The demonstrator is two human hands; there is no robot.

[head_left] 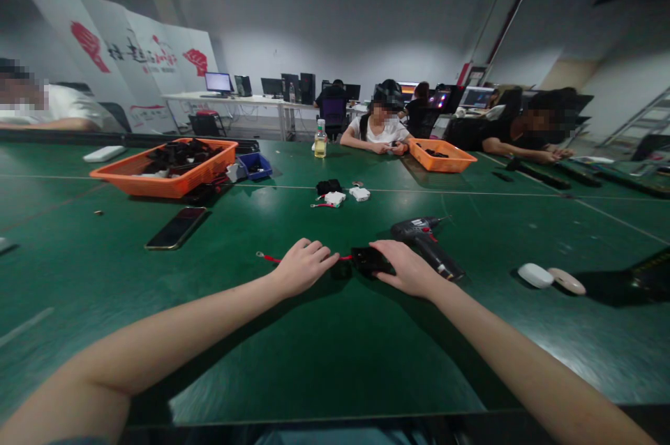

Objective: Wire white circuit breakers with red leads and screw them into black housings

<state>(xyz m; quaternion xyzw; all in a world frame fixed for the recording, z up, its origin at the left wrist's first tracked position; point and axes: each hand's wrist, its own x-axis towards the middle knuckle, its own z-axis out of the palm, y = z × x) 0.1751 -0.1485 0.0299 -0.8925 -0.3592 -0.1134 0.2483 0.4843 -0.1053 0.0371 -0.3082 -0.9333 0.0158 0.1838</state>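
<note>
My left hand (303,268) is closed around a red cable (270,259). A metal ring terminal (259,254) sticks out at its left end, and the cable's other end runs right to a glossy black block-like part (365,260). Gripping that part from the right is my right hand (407,269), with the thumb on its near side. The part's exact kind is unclear, as the fingers cover much of it. Just beyond my right hand lies a cordless screwdriver (430,247) on the green table (314,361).
Farther out are white and black pieces with red leads (335,199). To the left lie a phone (176,228), an orange basket (151,185) of black parts and a blue bin (255,166). A bottle (319,139) stands ahead. White earbud-like case (534,275) right; people sit opposite.
</note>
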